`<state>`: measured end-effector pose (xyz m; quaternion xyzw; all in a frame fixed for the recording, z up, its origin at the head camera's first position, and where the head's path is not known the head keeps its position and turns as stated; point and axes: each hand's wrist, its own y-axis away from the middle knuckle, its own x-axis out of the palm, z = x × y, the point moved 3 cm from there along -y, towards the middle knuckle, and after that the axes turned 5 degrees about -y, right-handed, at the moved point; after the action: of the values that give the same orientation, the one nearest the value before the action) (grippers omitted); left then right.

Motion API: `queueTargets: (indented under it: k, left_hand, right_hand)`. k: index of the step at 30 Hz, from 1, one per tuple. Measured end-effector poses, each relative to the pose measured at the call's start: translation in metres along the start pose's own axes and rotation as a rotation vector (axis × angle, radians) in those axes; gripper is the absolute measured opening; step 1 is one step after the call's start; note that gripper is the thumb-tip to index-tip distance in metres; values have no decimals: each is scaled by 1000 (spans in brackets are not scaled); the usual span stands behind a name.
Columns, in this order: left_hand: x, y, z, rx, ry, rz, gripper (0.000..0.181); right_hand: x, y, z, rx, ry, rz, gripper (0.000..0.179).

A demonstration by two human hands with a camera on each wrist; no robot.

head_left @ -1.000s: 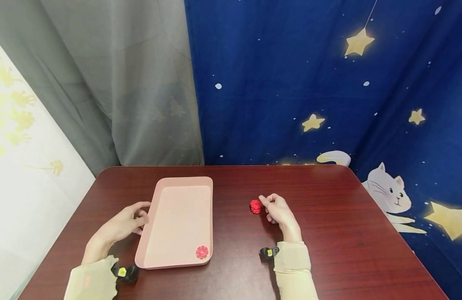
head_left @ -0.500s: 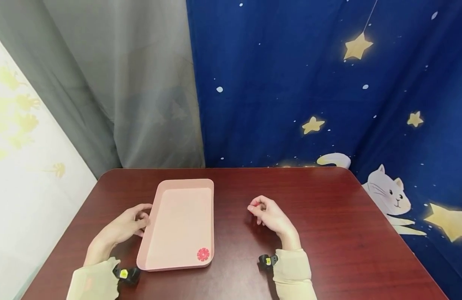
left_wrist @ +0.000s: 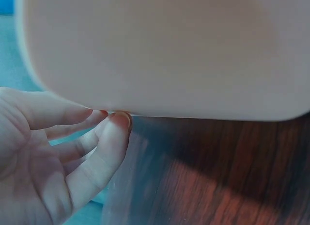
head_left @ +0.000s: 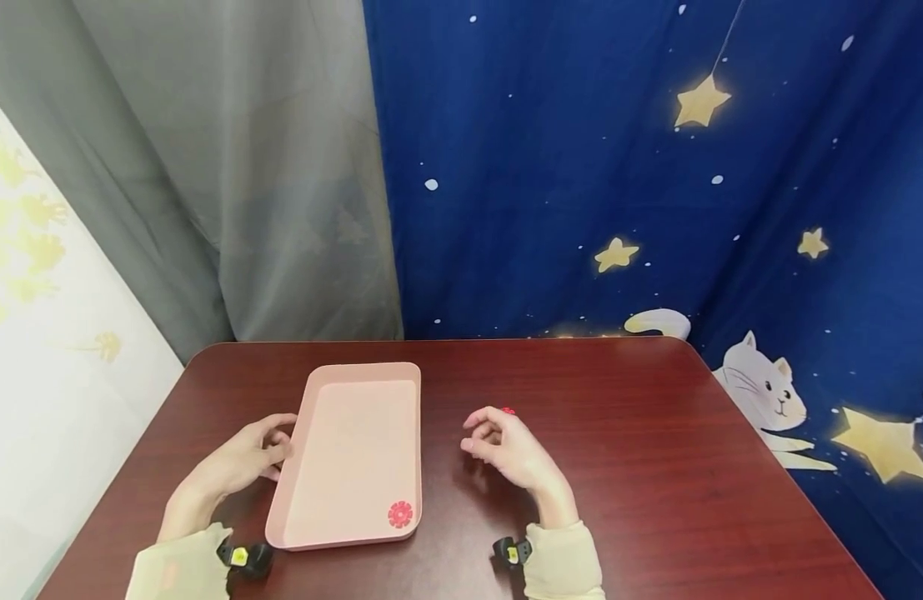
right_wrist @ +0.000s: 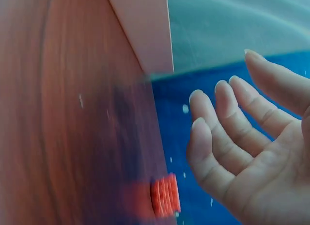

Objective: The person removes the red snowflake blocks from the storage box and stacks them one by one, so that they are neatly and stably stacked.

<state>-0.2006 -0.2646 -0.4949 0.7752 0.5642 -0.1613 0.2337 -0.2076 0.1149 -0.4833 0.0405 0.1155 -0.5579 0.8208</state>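
Note:
A pink tray (head_left: 356, 458) lies on the table, left of the middle in the head view. My left hand (head_left: 243, 458) is at its left side, thumb and fingertips against the outside of the rim. A red notched disc (head_left: 400, 514) lies flat in the tray's near right corner. My right hand (head_left: 509, 450) is held over the table to the right of the tray, fingers loosely bent and nothing between them. Behind its knuckles, mostly hidden in the head view, is a short stack of red notched discs (right_wrist: 165, 196), seen from the side in the right wrist view.
The dark red wooden table (head_left: 656, 467) has rounded far corners. Behind it hang a grey curtain (head_left: 311, 183) and a blue curtain (head_left: 536, 150) with stars and a cat. A pale patterned surface (head_left: 48, 317) stands at the left.
My right hand has passed the red stack and moved left toward the tray, a little nearer the body. The left hand and the tray keep their places.

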Motion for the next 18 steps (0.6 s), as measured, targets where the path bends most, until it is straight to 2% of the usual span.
queueTargets:
  k: [3,5,7,12,15,18]
  left_hand:
    - [-1,1,0,0,-8,-1,53]
    - [-1,1,1,13,-7,1,53]
    - [-1,0,2,17,0,0,53]
    - [0,-3,2,17,9,2,54]
    - [0,-3,2,12,9,7,54]
    - [-1,-3,2,13,8,5,54]
  right_hand:
    - [15,-2,4,-21,20,41,22]
    - [24,-6,-1,-29,39,67,24]
    - [32,-10,2,-53,86,101,24]
    - [50,-24,17,-184,280,211,22]
    - [60,-29,26,-286,437,313,22]
    - [71,-31,31,-343,557,438,25]
